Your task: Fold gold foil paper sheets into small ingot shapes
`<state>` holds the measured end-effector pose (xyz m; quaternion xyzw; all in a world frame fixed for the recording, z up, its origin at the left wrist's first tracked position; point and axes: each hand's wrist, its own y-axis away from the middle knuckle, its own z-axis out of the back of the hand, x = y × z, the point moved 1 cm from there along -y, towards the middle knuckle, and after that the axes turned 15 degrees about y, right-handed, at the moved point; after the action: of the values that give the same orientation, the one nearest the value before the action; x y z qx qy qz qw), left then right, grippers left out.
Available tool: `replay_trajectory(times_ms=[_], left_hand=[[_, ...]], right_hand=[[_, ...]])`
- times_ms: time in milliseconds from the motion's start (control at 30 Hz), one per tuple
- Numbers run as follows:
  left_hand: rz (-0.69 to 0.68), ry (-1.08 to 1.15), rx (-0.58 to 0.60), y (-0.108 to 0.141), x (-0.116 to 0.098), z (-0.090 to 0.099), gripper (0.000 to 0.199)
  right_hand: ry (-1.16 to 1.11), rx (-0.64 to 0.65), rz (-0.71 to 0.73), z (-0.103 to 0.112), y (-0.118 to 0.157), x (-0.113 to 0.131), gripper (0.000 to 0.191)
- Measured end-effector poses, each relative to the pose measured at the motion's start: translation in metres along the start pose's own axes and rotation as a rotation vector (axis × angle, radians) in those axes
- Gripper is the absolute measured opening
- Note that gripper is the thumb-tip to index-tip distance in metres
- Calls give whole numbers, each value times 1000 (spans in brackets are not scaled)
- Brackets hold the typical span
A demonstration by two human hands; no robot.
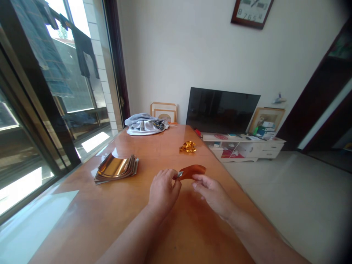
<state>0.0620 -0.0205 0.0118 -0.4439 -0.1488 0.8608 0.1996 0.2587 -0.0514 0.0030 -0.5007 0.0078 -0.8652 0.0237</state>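
Between my two hands, above the wooden table (121,209), is a curved sheet of copper-coloured foil paper (192,169). Its left end, where a pale underside shows, is pinched in the closed fingers of my left hand (164,187). My right hand (213,190) has its thumb and forefinger at the sheet's lower right edge, closed on it. A stack of the same shiny foil sheets (115,167) lies to the left, its edges curling up. Farther back sits a crumpled or folded gold foil piece (188,147), apart from both hands.
A bundle of pale cloth (145,124) lies at the table's far end. A pale sheet (41,223) covers the near left corner. Past the right table edge are a white cabinet (244,148) and a television (221,112). Glass doors stand at left.
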Motion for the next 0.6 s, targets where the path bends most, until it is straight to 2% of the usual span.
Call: replay_trajectory(times_ms=[67, 133, 267, 367, 467, 600], left_hand=[[-58, -140, -9, 0, -4, 4, 10], [-79, -253, 10, 1, -8, 6, 11], [-169, -380, 79, 0, -16, 9, 13], [-281, -385, 144, 0, -19, 8, 14], [-369, -371, 240, 0, -19, 2, 13], [-416, -375, 386, 1, -17, -11, 9]], right_hand=[[-47, 44, -47, -1, 2, 2, 50], [-124, 114, -85, -2, 3, 4, 46], [-475, 227, -196, -4, 2, 6, 50], [-612, 197, -216, -6, -4, 2, 42], [-616, 136, -183, -8, -11, -7, 39], [-573, 142, -181, -8, -16, -20, 37]])
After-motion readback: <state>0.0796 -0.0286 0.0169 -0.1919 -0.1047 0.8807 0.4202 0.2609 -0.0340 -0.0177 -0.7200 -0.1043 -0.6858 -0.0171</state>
